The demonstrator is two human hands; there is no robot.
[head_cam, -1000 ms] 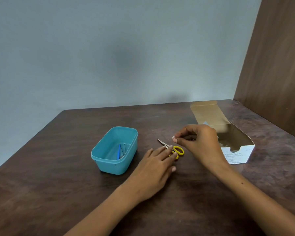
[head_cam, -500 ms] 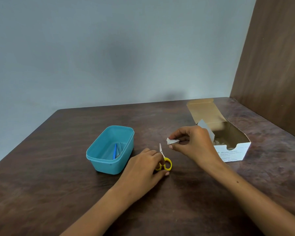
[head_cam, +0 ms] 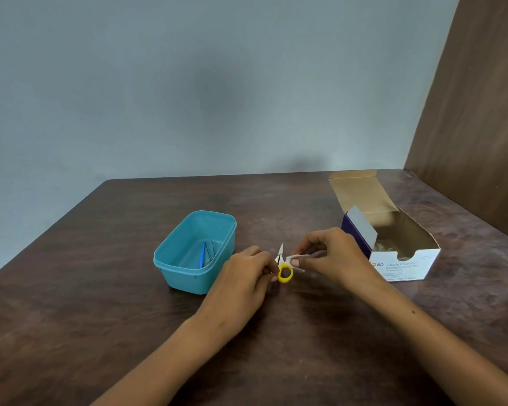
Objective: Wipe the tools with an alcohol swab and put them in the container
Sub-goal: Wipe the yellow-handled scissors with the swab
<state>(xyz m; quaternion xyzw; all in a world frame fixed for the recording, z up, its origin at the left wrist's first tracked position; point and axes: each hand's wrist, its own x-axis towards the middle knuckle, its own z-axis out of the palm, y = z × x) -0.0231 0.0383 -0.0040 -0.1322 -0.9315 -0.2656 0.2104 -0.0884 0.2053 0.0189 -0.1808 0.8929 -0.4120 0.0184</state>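
Small scissors (head_cam: 284,269) with yellow handles and short steel blades stand upright at the table's middle, blades pointing up. My left hand (head_cam: 244,284) grips them by the handles. My right hand (head_cam: 332,254) pinches a white alcohol swab (head_cam: 295,260) and holds it against the scissors just below the blades. A teal plastic container (head_cam: 173,276) sits left of the hands, with a blue-handled tool (head_cam: 202,254) lying inside it.
An open white and purple box of alcohol swabs (head_cam: 405,263) stands to the right of my right hand, lid flap folded back. The brown wooden table (head_cam: 100,317) runs to a grey wall behind and a wooden panel at the right.
My left hand picked the scissors up off the table and turned them upright. My right hand brought the swab left until it met the scissors.
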